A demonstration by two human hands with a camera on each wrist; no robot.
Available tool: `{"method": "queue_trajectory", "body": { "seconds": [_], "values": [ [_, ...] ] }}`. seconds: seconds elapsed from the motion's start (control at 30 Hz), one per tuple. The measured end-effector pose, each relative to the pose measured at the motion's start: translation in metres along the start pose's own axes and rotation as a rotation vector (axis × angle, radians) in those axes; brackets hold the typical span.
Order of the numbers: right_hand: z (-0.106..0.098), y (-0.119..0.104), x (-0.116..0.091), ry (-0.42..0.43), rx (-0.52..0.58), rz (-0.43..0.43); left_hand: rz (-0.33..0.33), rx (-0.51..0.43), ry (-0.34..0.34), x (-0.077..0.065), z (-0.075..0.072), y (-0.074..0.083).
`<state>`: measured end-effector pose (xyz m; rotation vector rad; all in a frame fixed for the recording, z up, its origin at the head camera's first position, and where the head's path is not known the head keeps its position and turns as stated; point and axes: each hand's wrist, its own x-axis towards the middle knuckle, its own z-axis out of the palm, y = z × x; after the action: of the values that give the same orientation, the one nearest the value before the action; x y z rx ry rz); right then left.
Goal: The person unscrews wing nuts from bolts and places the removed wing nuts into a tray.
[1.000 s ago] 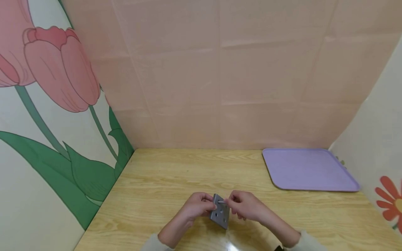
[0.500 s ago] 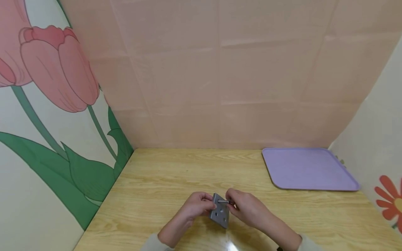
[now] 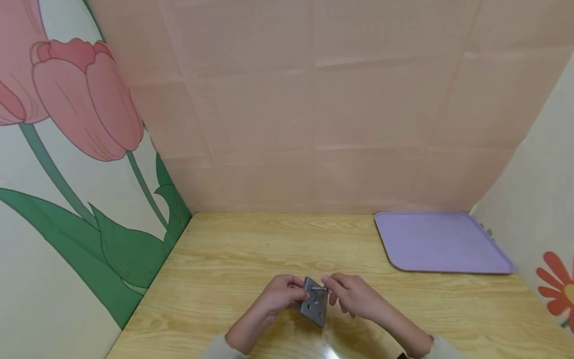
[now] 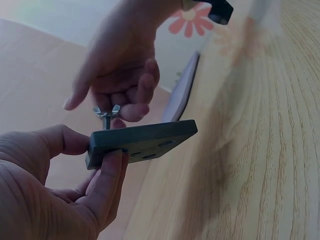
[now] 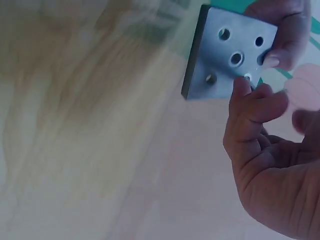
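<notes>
My left hand (image 3: 279, 295) grips a grey metal plate (image 3: 314, 311) by one corner, thumb on one face and fingers on the other. The plate is tilted above the table and has several round holes. A wing screw (image 4: 106, 120) stands out from a corner hole, its two wings at the outer end. Beside those wings is my right hand (image 3: 356, 297). In the left wrist view its thumb is spread away from the screw, and its other fingers are loosely bent close behind it. The right wrist view has those fingers (image 5: 245, 107) covering most of the screw; whether they touch it I cannot tell.
A purple tray (image 3: 444, 242) lies at the back right of the wood-grain table (image 3: 251, 249). Behind the table hangs a pinkish sheet (image 3: 309, 109). Walls with printed flowers stand to the left and right.
The right hand pinched the screw's end, turned over it with curled fingers, then loosened with the thumb spread away. More of the screw now shows. Left hand and plate stay nearly still.
</notes>
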<state>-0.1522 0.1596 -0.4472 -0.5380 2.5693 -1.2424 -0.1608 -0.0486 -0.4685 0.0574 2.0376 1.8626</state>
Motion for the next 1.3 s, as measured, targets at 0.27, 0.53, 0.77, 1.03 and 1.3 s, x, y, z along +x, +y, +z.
{"method": "queue_trajectory", "body": {
  "seconds": [0.27,0.53,0.77,1.03,1.3],
  "values": [
    [0.004,0.002,0.001,-0.068,0.18,0.152,-0.016,0.02,-0.01,0.001,-0.001,-0.001],
    [0.007,0.001,0.002,-0.03,0.175,0.167,-0.016,0.008,-0.005,0.001,-0.002,-0.002],
    [0.008,-0.001,0.001,0.06,0.005,0.057,-0.016,-0.001,0.001,0.001,-0.001,-0.002],
    [0.016,0.005,0.001,0.311,-0.434,-0.37,0.006,-0.021,-0.003,0.002,-0.002,-0.002],
    [0.018,0.011,0.003,0.388,-0.552,-0.51,0.012,-0.046,-0.013,0.002,-0.003,-0.001]
  ]
}}
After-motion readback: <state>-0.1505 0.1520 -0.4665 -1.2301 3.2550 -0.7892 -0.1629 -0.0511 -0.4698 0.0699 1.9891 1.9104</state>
